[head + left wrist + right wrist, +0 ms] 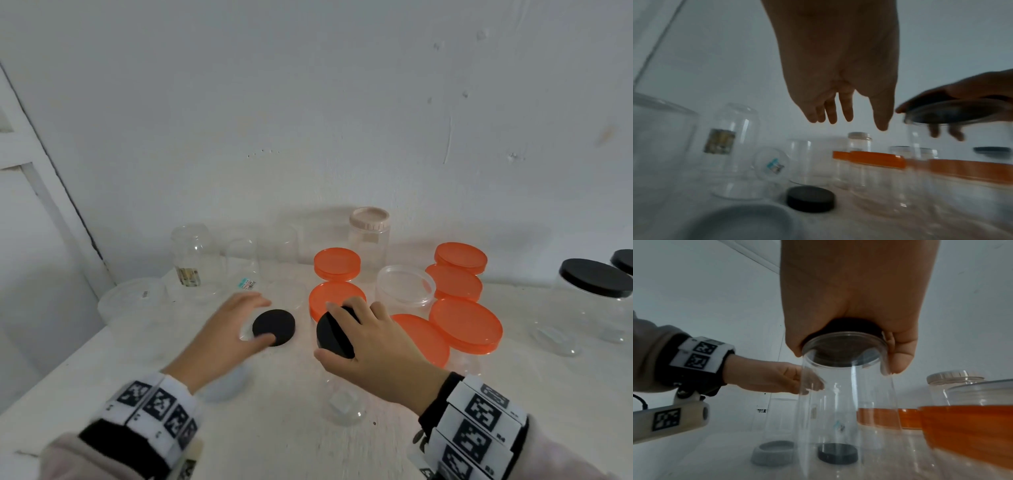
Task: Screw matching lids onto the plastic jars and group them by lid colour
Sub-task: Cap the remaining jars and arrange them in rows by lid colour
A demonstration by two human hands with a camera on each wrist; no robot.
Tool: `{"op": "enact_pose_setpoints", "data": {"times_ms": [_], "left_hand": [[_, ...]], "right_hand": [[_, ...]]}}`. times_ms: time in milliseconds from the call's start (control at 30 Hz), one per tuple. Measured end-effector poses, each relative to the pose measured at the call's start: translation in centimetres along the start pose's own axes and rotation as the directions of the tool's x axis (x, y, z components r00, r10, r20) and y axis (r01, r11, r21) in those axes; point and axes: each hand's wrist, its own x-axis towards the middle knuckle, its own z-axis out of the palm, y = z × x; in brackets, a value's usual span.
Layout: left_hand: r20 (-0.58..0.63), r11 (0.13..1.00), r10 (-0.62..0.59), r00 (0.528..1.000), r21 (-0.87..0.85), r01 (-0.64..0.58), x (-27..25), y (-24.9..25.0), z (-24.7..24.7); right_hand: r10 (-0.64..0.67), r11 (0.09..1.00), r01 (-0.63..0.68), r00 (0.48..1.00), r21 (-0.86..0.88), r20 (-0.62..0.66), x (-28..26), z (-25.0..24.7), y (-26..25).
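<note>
My right hand [327,329] grips a black lid [334,344] from above, seated on the mouth of a tall clear jar [342,402]. The right wrist view shows the fingers [900,353] curled round the lid's rim [849,326] and the jar [838,402] below it. My left hand [255,320] hovers with straight fingers just above a second black lid [277,329], which lies flat on the table and holds nothing. That loose lid [810,201] also appears under the left hand [855,125] in the left wrist view.
A grey lid [774,454] lies beside the loose black lid. Several orange-lidded jars [466,323] stand to the right, a clear-lidded jar [404,284] among them. Black-lidded jars [596,277] stand far right. Lidless clear jars [191,253] and a beige-lidded jar [369,219] line the wall.
</note>
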Motion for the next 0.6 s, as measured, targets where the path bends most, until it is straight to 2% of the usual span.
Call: {"op": "enact_pose_setpoints", "data": {"times_ms": [100,233,367,433,600], "left_hand": [[-0.141,0.983,-0.083,0.986,0.151,0.104,0.1,-3.4,-2.7],[-0.274,0.892,-0.219,0.936,0.333,0.306,-0.2,-7.5,-5.1],[-0.274,0.734,-0.427,0.861,0.451,0.508,-0.8,-11.1,-6.5],[-0.250,0.713,-0.495,0.832,0.430,0.554,-0.9,-12.7,-6.7],[-0.201,0.714,-0.562,0.802,0.372,0.594,-0.8,-15.0,-6.1]], "right_hand": [[0.007,1.000,-0.007,1.000,0.019,-0.009,0.0,0.1,0.1],[0.028,0.999,-0.027,1.000,0.020,-0.006,-0.3,0.2,0.0],[0.045,0.999,-0.045,0.999,0.017,-0.003,-0.5,0.0,-0.1],[0.052,0.998,-0.052,0.999,0.017,-0.004,-0.7,-0.1,-0.1],[0.038,0.996,-0.039,0.999,0.079,0.020,-2.2,-0.8,0.3]]}}
